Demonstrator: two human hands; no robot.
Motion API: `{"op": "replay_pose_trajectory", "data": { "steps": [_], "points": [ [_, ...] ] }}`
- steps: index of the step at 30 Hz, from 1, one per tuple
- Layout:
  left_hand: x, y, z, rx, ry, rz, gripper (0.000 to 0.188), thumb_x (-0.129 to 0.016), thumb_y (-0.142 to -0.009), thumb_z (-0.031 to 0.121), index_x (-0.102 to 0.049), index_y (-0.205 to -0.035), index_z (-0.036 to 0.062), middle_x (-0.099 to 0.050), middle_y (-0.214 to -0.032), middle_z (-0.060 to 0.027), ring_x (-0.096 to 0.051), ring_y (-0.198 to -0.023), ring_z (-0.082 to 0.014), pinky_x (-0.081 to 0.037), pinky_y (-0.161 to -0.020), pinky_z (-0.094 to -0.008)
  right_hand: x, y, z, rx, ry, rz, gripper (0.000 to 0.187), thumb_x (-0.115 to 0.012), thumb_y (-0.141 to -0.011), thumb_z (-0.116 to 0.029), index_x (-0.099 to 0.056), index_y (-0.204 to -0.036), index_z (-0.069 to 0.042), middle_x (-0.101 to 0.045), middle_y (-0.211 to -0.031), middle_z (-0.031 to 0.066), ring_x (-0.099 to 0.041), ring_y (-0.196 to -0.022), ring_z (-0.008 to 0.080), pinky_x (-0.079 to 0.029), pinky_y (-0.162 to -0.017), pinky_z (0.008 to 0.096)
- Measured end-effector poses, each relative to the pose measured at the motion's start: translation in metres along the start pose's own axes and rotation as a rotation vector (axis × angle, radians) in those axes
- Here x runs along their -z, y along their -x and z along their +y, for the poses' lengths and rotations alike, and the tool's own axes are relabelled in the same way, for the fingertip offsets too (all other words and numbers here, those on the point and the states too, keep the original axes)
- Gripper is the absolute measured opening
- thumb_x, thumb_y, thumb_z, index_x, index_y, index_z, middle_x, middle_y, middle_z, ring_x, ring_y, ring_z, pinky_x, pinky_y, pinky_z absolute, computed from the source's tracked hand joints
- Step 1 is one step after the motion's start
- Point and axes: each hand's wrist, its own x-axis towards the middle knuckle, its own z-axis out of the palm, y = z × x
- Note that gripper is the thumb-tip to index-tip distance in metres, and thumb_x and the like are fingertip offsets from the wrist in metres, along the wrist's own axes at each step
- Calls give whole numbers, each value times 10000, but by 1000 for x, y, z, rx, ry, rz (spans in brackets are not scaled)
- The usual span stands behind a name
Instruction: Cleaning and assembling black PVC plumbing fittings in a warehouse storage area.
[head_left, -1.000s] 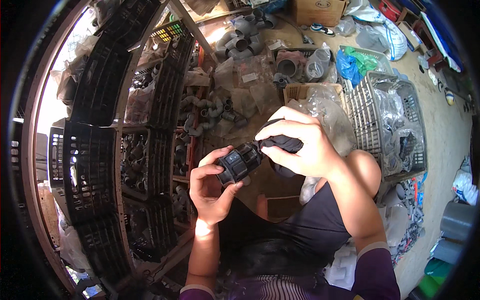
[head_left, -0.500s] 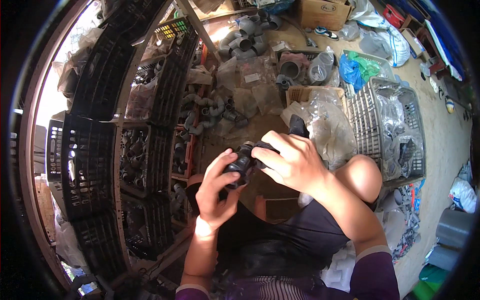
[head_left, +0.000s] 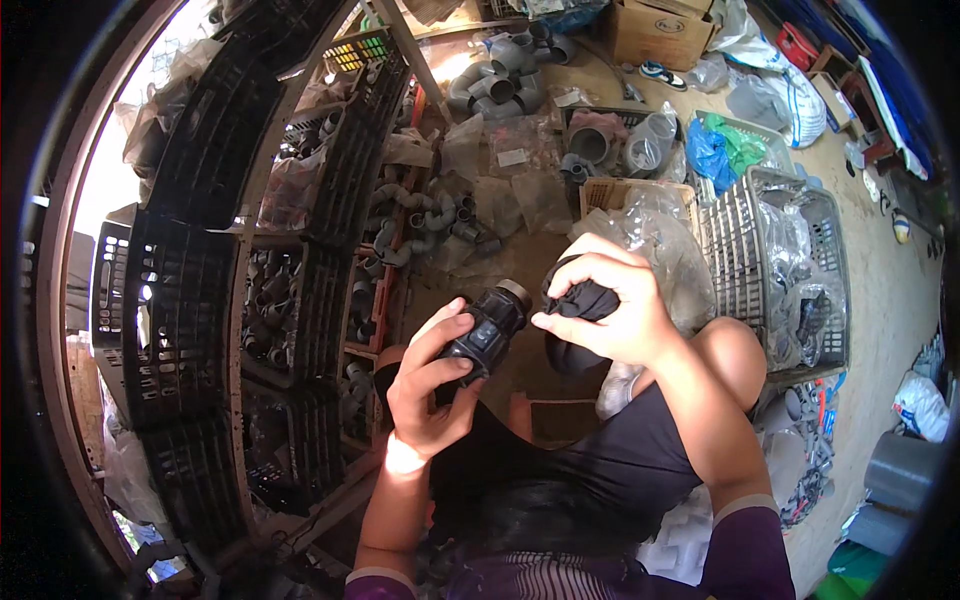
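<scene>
My left hand is closed around a black plastic pipe fitting, which has a ribbed body and a brownish ring at its upper end. The fitting is tilted, that end pointing up and to the right. Bunched in my right hand is a black cloth, pinched between thumb and fingers, part of it hanging below the hand. A small gap separates cloth and fitting. Both hands are above my lap, in front of my bent knee.
Black plastic crates of fittings fill the shelf at left. Grey pipe elbows lie on the floor ahead. A grey crate of plastic bags stands at right, beside a tan crate. A cardboard box is farther back.
My right hand has drawn the cloth away from the fitting, slightly to the right, and the cloth is now more bunched. The fitting's ringed end shows more fully in my left hand.
</scene>
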Motion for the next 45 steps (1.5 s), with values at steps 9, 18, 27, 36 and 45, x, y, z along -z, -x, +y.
{"op": "replay_pose_trajectory", "data": {
  "steps": [9,18,27,36,45],
  "points": [
    [-3,-4,5,-1,-71,-25,488,-683,-629,-178,-545,-1042,42,-588,-1239,-234,-541,-1228,-476,-458,-1027,-539,-10,6,-5,172,181,-4,330,-855,-605,-31,-728,-906,-80,-631,-898,101,-662,-741,225,-534,-606,311],
    [-3,2,3,20,-113,-21,469,-688,-664,-172,-517,-1036,56,-575,-1245,-238,-545,-1219,-484,-447,-1030,-553,-23,13,-7,180,338,-10,391,-791,-587,-34,-710,-962,-113,-609,-933,65,-656,-735,244,-559,-613,344],
    [-6,7,4,35,-104,-7,480,-674,-658,-183,-517,-1035,68,-576,-1248,-226,-541,-1222,-487,-448,-1027,-549,-33,16,-4,-30,-137,0,297,-742,-642,29,-723,-914,-89,-603,-899,78,-649,-752,229,-524,-640,322],
    [-2,6,1,-28,-258,-137,492,-652,-658,-184,-539,-1075,50,-580,-1258,-234,-547,-1219,-483,-453,-1028,-529,-14,11,2,227,503,-121,375,-781,-604,-95,-716,-966,-169,-568,-924,51,-644,-717,235,-556,-623,342],
    [-6,13,-5,82,4,-7,501,-702,-758,-109,-451,-1166,37,-484,-1341,-285,-507,-1274,-423,-416,-1068,-511,-7,6,1,-96,43,20,228,-822,-756,-104,-714,-949,-48,-632,-859,68,-639,-782,187,-509,-708,301]
  ]
}}
